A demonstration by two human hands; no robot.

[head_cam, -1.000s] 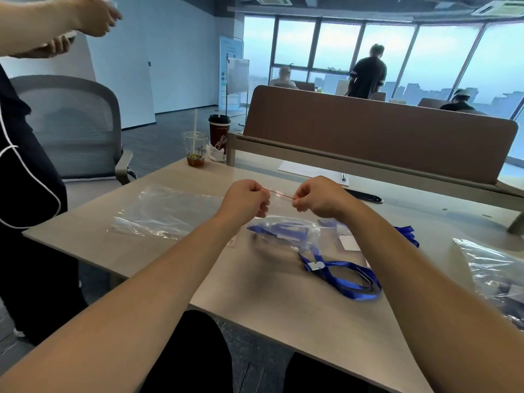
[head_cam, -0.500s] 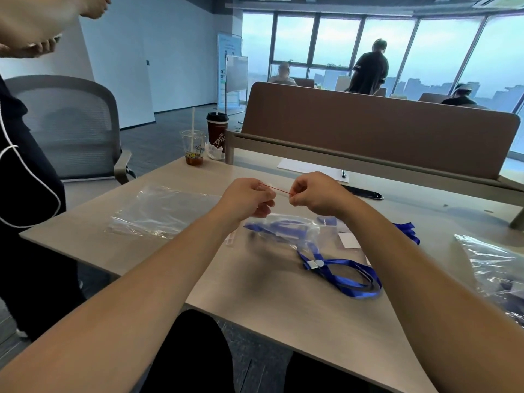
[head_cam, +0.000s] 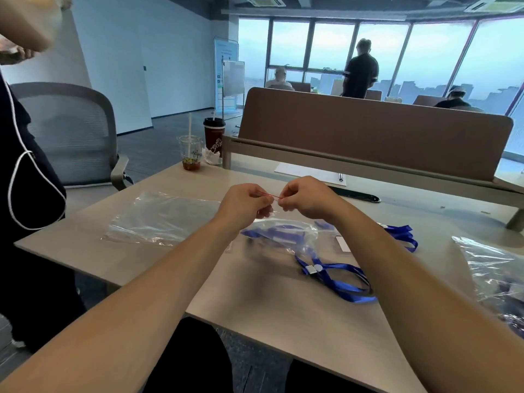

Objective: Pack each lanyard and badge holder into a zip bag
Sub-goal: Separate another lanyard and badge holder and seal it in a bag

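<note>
Head view, one item in hand: zip bag (head_cam: 295, 236), clear thin film, held over the middle of the table (head_cam: 255, 321), its body hanging below the hands toward the surface. Contents: blue lanyard (head_cam: 269, 231) showed through the film; no badge holder could be made out inside. Handling, as judged: very light, limp, slippery and quick to crumple, so best taken at the red seal strip (head_cam: 269, 195), probably its stiffest part, and pinched firmly along its length. Left hand (head_cam: 243, 207): fingers curled, thumb and forefinger clamped on the strip's left end. Right hand (head_cam: 304, 198): likewise curled, pinching the strip just beside it. The hands were almost touching, backs upward, forearms converging from the near edge. Also on the table: second lanyard (head_cam: 340, 279), loose, beside the right forearm; empty bags (head_cam: 161, 219), flat, to the left.
</note>
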